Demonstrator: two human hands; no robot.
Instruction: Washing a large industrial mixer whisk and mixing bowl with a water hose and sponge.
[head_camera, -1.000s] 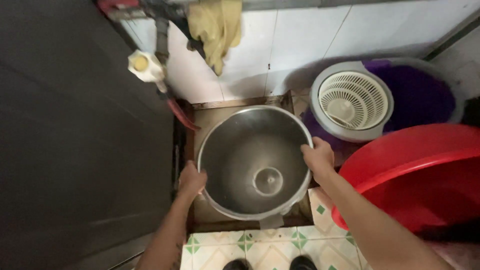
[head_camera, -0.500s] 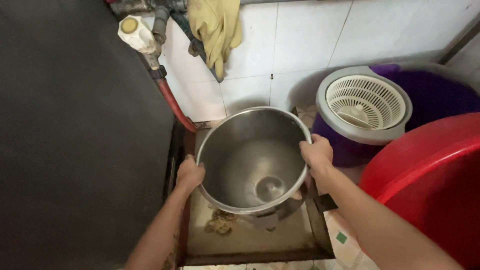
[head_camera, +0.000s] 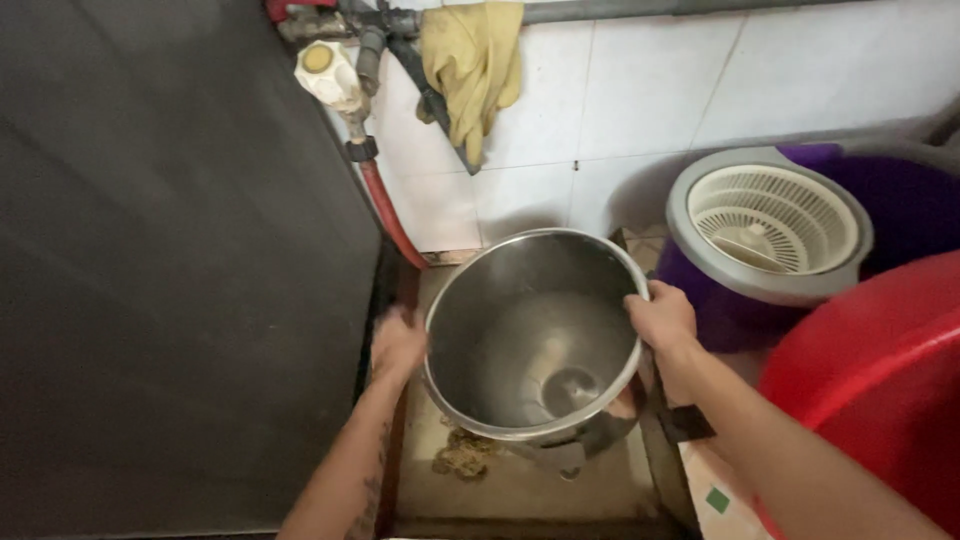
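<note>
Left hand (head_camera: 398, 345): motion-blurred, fingers indistinct, partly hidden behind steel pot (head_camera: 530, 340) rim. Red tub (head_camera: 870, 390): cut off by right and bottom edges. Purple mop bucket (head_camera: 900, 205): partly hidden behind red tub. Debris (head_camera: 462, 455) under pot: too small to identify.

The camera on my head looks steeply down from close above my left hand (head_camera: 397, 345) and right hand (head_camera: 660, 318), facing the white tiled wall (head_camera: 640, 100) ahead.

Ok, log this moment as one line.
left hand: grips steel pot | right hand: grips pot rim | pot: tilted over floor drain tray
</note>
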